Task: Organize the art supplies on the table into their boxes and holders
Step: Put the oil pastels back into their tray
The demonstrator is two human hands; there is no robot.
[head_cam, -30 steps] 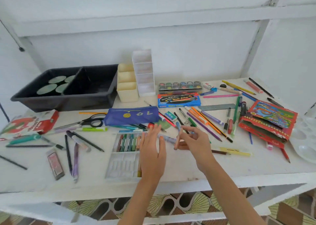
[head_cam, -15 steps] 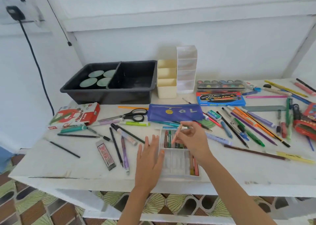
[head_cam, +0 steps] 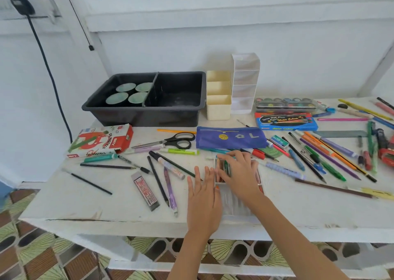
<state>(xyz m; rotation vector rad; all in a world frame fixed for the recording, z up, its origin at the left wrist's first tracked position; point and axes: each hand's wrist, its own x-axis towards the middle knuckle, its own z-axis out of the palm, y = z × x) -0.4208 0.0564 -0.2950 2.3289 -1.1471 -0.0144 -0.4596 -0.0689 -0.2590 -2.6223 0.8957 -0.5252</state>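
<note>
A clear plastic pastel tray [head_cam: 236, 207] lies near the table's front edge, with several oil pastels [head_cam: 226, 167] in its far end. My right hand [head_cam: 238, 171] lies over that end, its fingers spread across the pastels and touching them; no pastel shows between the fingers. My left hand [head_cam: 202, 196] rests flat on the table against the tray's left side. The red oil pastels box [head_cam: 102, 141] lies open at the left. Loose pens, pencils and markers [head_cam: 332, 151] are scattered to the right and left of my hands.
A black divided bin [head_cam: 149, 100], a cream holder [head_cam: 218, 100] and a white holder [head_cam: 245, 81] stand at the back. A blue pencil case [head_cam: 230, 140], scissors [head_cam: 177, 141], a watercolour box [head_cam: 285, 122] and a paint set [head_cam: 285, 104] lie mid-table.
My right hand, which pinched a peach pastel above the tray, has come down onto the pastels in it. The left hand stayed beside the tray. My view turned left.
</note>
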